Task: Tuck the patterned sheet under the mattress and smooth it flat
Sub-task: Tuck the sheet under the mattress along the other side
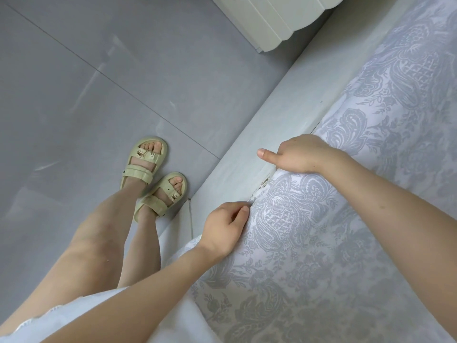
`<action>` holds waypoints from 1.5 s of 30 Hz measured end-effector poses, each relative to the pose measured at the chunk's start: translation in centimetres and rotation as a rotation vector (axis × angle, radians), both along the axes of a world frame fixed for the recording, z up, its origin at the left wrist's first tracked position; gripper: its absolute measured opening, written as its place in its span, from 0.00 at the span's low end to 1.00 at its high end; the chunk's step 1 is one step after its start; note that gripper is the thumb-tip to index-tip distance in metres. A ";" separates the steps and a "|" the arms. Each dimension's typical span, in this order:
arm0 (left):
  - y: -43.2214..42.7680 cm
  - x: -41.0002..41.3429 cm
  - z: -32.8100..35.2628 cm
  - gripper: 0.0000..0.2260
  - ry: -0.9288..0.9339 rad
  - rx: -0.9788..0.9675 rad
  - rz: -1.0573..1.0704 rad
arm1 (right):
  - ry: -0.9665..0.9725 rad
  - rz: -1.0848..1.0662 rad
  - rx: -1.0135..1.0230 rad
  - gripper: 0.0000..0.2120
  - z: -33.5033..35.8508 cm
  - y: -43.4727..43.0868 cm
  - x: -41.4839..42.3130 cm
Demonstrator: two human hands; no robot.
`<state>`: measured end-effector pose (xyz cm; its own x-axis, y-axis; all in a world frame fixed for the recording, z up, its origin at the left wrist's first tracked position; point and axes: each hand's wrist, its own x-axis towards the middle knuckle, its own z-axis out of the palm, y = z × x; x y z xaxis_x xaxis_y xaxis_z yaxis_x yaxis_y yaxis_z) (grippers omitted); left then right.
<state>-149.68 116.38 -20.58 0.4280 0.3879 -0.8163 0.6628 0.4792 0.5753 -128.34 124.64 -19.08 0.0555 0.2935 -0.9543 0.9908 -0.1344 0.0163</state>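
Head view. The patterned sheet (346, 219) lay spread over the mattress, its near edge running along the seam against the pale bed frame rail (259, 144).

Left hand (226, 226): fingers curled, thumb and forefinger pinching the sheet edge right at the seam.

Right hand (299, 154): further along the same seam, thumb stretched out over the rail, fingers gone down into the gap (hidden, so I could not tell whether they gripped cloth or only pushed it).

Between the hands a short stretch of edge showed crumpled, not fully down.

Judgement: the step in hand was tucking this side. To do it well, the left should hold the edge taut along the seam while the right drives cloth straight down, then both work along in short overlapping stretches. Dragging slack sideways would likely pucker the top. Smoothing belongs after, from the middle outward toward the tucked edge.
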 end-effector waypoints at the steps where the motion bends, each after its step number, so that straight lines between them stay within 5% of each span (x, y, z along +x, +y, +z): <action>1: 0.0 -0.1 0.3 0.13 0.012 0.001 0.024 | 0.013 -0.059 0.051 0.38 -0.1 -0.3 0.3; 5: 0.3 0.8 0.5 0.23 0.013 0.019 0.024 | 0.088 -0.098 0.249 0.34 0.8 -0.5 0.6; 8: 0.8 1.2 0.3 0.21 0.052 -0.193 0.033 | 0.118 0.071 0.353 0.28 2.6 -1.2 -0.3; 12: 1.6 1.4 0.3 0.15 0.046 -0.233 0.024 | 0.082 0.268 0.217 0.31 2.2 -2.3 -1.3; 17: 1.8 2.2 0.7 0.22 0.076 -0.240 -0.043 | 0.080 0.347 0.187 0.31 1.8 -3.1 -1.7; 21: 2.0 3.4 0.0 0.27 0.153 -0.420 -0.065 | 0.068 0.291 0.100 0.36 2.4 -2.7 -1.8; 28: 2.8 5.4 0.1 0.28 -0.064 -0.767 -0.077 | 0.007 0.328 -0.047 0.39 2.3 -2.1 -2.8; 32: 3.8 3.2 -0.8 0.35 0.046 -0.559 -0.062 | -0.075 0.357 -0.085 0.41 0.4 -2.1 -3.7; 34: 3.1 1.0 -0.6 0.32 0.103 -0.318 0.015 | -0.084 0.345 -0.098 0.42 0.3 -2.0 -3.8; 36: 1.6 -1.2 -0.4 0.30 0.122 -0.321 -0.052 | -0.093 0.317 -0.094 0.42 0.3 -1.8 -3.9; 45: -2.0 -0.8 -0.1 0.27 0.178 -0.723 0.006 | 0.093 0.192 0.338 0.36 4.4 -3.8 -8.5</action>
<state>-150.51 114.39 -20.65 0.2652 -0.2700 -0.9256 0.7125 0.7017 -0.0006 -136.86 120.83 -14.69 -0.1126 0.5888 -0.8004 0.9936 0.0706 -0.0878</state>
